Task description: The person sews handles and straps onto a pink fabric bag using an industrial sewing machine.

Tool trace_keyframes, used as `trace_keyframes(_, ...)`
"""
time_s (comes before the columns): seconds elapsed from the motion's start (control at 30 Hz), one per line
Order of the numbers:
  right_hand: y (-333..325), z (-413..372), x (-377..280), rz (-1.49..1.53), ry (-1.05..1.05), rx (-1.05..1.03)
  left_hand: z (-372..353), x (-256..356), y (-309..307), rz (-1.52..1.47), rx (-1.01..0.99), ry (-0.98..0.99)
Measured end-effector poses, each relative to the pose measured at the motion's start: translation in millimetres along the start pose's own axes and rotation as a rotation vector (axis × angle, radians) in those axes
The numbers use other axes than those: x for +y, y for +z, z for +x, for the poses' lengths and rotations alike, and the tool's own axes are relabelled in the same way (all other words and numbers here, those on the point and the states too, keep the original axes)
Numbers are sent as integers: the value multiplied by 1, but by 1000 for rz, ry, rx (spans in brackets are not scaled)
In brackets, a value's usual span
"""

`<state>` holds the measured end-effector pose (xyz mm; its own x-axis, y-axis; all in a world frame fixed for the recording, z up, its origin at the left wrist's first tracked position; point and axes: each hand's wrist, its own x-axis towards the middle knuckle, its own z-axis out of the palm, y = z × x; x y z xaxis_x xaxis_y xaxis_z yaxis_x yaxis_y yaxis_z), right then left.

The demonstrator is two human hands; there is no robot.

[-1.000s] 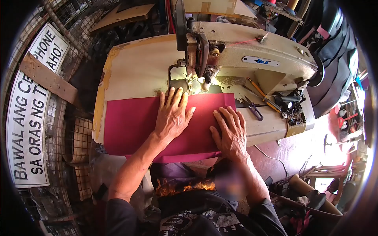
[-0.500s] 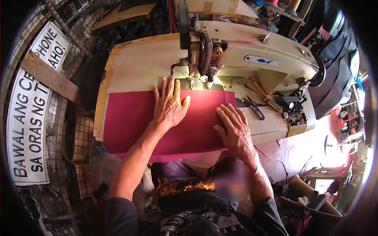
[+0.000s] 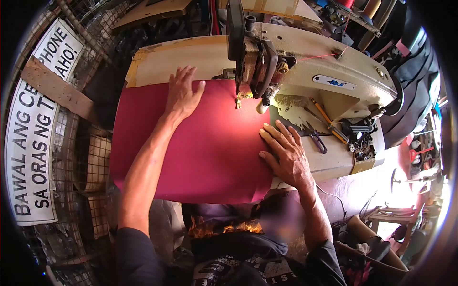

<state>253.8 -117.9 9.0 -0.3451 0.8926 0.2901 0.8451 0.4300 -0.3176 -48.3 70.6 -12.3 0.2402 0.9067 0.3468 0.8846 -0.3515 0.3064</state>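
A dark red sheet of material (image 3: 205,148) lies across the sewing machine bed, its upper right part beneath the needle and presser foot (image 3: 240,100). My left hand (image 3: 183,94) rests near the sheet's far edge, left of the needle, fingers stretched and thumb out. On the sheet's right edge, below the presser foot, my right hand (image 3: 286,155) lies flat with its fingers spread. Neither hand is gripping anything. The sewing machine (image 3: 329,62) has its lamp lit over the needle area. Whether the needle is in the material, I cannot make out.
Right of my right hand lie thread snips (image 3: 316,138) and an orange-handled tool (image 3: 329,119), beside a pile of small metal parts (image 3: 363,148). Thread spools (image 3: 372,8) stand at the back right. A lettered sign (image 3: 36,157) hangs on the wire mesh at left.
The sheet has moved farther under the machine head and turned slightly, now covering more of the bed. My left hand has shifted left and away from me; my right hand stays at the right edge.
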Motion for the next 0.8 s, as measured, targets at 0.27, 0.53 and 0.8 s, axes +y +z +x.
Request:
trace_keyframes(0.27, 2, 5, -3, -55, 27, -13, -110, -36, -94, 295, -111, -207)
trace_keyframes(0.53, 8, 14, -5, -100, 40, 14, -138, -67, -87, 319, -109, -319)
trace_keyframes(0.8, 10, 13, -2, -85, 55, 18, -135, -62, -85, 335, -137, -352)
